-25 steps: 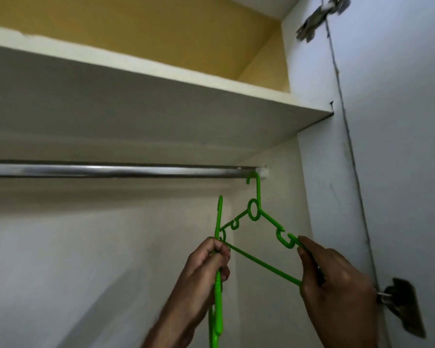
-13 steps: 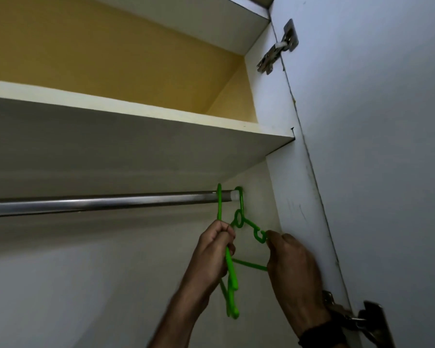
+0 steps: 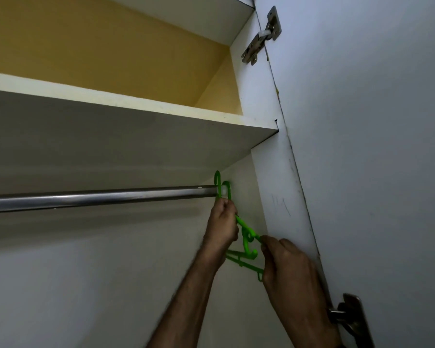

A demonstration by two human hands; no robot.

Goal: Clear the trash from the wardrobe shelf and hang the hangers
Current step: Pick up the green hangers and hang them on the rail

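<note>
Left hand (image 3: 222, 222) clamped on 2nd green hanger (image 3: 246, 237) neck; right hand (image 3: 290, 270) pinches a lower arm at 5 o'clock. Both hooks sit over rail (image 3: 98, 197) end, approx. 12 o'clock. Risk: hangers interlock; releasing w/o separating may tangle or unhook one.

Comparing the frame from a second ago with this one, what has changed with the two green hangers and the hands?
The left hand raised its green hanger, so that its hook now sits at the metal rod beside the first hanger's hook. It was well below the rod before. The right hand moved in closer on the hanger's arm. Both hands kept their grip, and the first hanger stayed on the rod's right end.
</note>
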